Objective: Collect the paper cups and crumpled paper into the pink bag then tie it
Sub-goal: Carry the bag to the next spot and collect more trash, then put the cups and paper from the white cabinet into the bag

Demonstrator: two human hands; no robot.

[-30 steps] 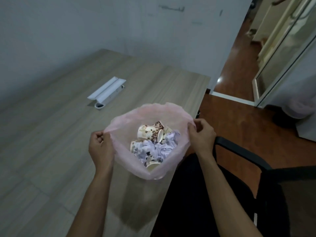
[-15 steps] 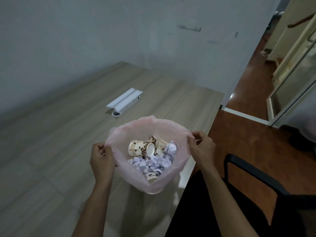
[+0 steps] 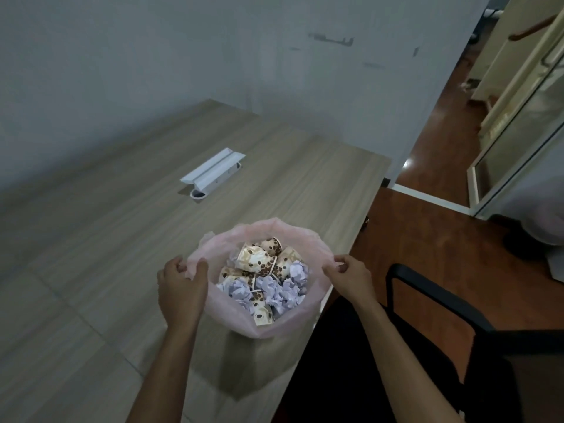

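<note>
The pink bag (image 3: 268, 232) is held wide open over the wooden table's right edge. Inside lie several paper cups (image 3: 258, 261) printed with brown coffee beans, tipped on their sides, and several balls of crumpled paper (image 3: 282, 291) in white. My left hand (image 3: 180, 285) pinches the bag's left rim. My right hand (image 3: 351, 277) pinches the right rim. The bag's lower part bulges below my hands.
The wooden table (image 3: 122, 254) carries a white cable box with its lid up (image 3: 213, 172). A black chair armrest (image 3: 433, 297) sits to the right over a reddish-brown floor. A grey wall stands behind, and a glass door (image 3: 525, 117) at far right.
The view has tilted so the bag sits lower and further right in frame. The cups and paper have shifted inside the bag. Both hands keep their hold on the rim.
</note>
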